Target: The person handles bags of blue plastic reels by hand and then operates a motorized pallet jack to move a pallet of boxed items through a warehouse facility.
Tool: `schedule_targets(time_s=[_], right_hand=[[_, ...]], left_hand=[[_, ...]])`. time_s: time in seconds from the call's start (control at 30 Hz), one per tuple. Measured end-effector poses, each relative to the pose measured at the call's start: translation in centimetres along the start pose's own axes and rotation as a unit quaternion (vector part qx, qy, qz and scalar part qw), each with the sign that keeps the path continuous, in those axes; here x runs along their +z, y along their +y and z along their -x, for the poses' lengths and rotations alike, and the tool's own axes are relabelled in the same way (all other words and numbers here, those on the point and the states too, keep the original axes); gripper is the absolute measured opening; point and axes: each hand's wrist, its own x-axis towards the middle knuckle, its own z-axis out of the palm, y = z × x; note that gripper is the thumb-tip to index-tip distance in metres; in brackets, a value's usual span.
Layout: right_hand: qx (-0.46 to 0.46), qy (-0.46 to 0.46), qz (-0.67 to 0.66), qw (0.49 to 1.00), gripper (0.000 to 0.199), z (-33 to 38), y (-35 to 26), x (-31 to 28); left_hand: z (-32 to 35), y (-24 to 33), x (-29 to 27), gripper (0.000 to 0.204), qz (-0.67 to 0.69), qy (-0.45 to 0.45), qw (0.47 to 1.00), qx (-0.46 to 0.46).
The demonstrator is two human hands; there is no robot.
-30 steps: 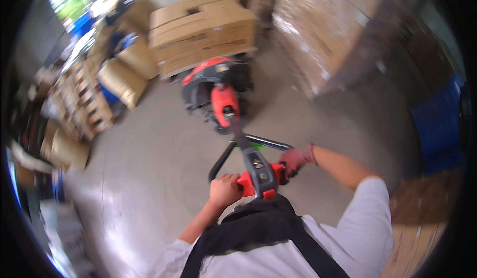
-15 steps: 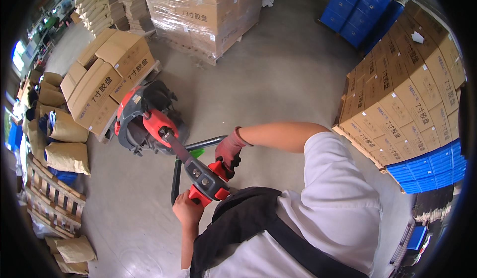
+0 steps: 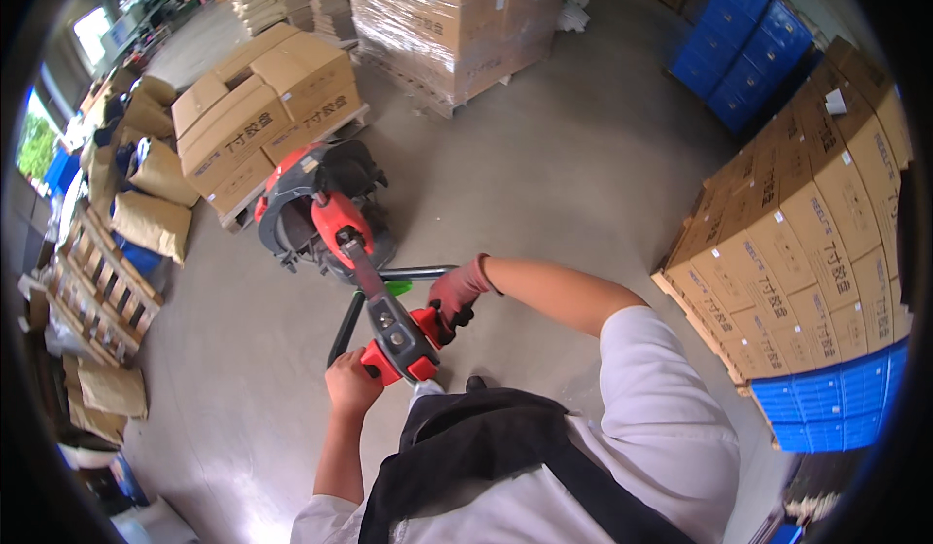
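Observation:
An electric pallet truck [image 3: 342, 215], red and black, stands ahead of me to the left, its long tiller arm sloping back toward my body. My bare left hand [image 3: 353, 381] is wrapped round the left red grip of the tiller head [image 3: 393, 335]. In a reddish work glove, my right hand [image 3: 457, 296] is closed at the red grip on the other side, beside a black bar. A bright green part [image 3: 398, 288] shows under the tiller. The truck's forks are hidden by its body and the loaded pallet of brown cartons [image 3: 262, 116] just beyond it.
A film-wrapped carton stack [image 3: 457, 38] stands on a pallet at the back. On the right are tall stacked cartons [image 3: 777, 262] over blue crates [image 3: 826, 403]. More blue crates [image 3: 743, 43] stand at far right. Paper sacks [image 3: 151, 223] and wooden pallets [image 3: 102, 281] line the left.
My view has turned left, so the cartons and pallet truck sit further right in the picture. Both hands keep their hold on the tiller grips. My left arm shows further out to the left.

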Motion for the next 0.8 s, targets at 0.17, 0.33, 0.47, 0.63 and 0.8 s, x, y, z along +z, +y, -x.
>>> schedule_targets(time_s=[0.17, 0.33, 0.47, 0.63, 0.8], right_hand=[[0.006, 0.001, -0.04, 0.999, 0.019, 6.3, 2.1, 9.5], [0.014, 0.004, -0.037, 0.999, 0.019, 10.7, 4.5, 16.9], [0.039, 0.007, -0.035, 0.999, 0.018, 15.3, 6.1, 22.8], [0.029, 0.018, -0.078, 0.996, 0.016, 20.3, 5.0, 29.7], [0.096, 0.015, 0.017, 0.995, 0.022, 28.7, 3.1, 35.0]], left_hand=[[8.3, 7.2, 1.3, 0.011, -0.003, 0.0, 1.0, 0.003], [14.9, 12.9, 2.1, 0.009, -0.012, -0.01, 1.0, 0.011], [19.1, 18.4, 2.7, 0.008, -0.014, -0.02, 1.0, 0.01], [25.3, 24.1, 0.6, 0.012, -0.032, -0.043, 0.999, -0.001], [28.9, 32.2, -3.5, 0.017, -0.045, -0.153, 0.987, -0.028]])
